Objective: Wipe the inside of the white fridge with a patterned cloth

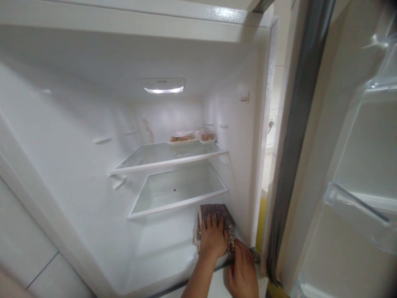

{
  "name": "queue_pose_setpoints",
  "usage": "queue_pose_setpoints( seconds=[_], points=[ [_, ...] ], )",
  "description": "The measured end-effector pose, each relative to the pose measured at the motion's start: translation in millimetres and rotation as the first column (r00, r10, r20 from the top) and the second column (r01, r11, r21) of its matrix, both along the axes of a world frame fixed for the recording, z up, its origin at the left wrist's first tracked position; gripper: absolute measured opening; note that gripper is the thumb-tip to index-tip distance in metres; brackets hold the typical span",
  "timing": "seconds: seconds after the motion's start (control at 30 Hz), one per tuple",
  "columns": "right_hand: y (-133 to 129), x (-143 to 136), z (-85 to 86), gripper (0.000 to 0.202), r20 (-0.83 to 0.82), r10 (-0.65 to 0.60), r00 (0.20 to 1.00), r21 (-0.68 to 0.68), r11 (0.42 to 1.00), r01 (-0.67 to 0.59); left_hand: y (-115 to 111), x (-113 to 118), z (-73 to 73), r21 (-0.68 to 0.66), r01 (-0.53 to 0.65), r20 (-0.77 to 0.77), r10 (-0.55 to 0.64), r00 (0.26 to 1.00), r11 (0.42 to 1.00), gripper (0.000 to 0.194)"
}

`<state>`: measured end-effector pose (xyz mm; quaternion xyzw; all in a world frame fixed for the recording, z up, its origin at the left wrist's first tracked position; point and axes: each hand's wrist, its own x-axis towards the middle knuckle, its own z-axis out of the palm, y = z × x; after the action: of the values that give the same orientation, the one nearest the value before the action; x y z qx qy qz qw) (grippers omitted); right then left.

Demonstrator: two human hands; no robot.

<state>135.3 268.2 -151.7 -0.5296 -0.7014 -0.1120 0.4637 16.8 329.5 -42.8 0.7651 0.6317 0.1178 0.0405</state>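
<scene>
I look into an open white fridge [77,165]. My left hand [213,236] lies flat, fingers spread, on a folded patterned cloth [217,212] pressed onto the fridge floor at the lower right corner. My right hand [243,271] sits just to the right and nearer me, fingers curled at the cloth's edge by the front rim. Whether it grips the cloth is unclear.
Two glass shelves [167,159] [180,194] span the fridge above the hands. Two wrapped food trays [182,138] stand at the back of the upper shelf. The interior lamp [163,87] is lit. The open door with clear bins [359,207] stands at the right.
</scene>
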Motion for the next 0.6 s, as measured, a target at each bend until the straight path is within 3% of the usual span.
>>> queue_pose_setpoints(
  seconds=[0.3, 0.43, 0.6],
  points=[
    [0.3, 8.0, -3.6, 0.054, 0.022, 0.027, 0.999, 0.011, 1.000, -0.027, 29.1, 21.0, -0.2, 0.016, -0.130, -0.069, 0.131, 0.989, 0.991, 0.067],
    [1.2, 10.4, -9.1, 0.065, 0.108, 0.011, 0.994, 0.001, 1.000, -0.012, 47.4, 24.0, -3.3, 0.049, -0.171, -0.078, 0.175, 0.982, 0.984, 0.066],
    [2.0, 11.2, -7.1, 0.076, 0.189, 0.033, 0.981, -0.030, 0.999, -0.028, 61.5, 18.0, -6.3, 0.082, -0.135, -0.066, 0.140, 0.988, 0.987, 0.065]
  ],
)
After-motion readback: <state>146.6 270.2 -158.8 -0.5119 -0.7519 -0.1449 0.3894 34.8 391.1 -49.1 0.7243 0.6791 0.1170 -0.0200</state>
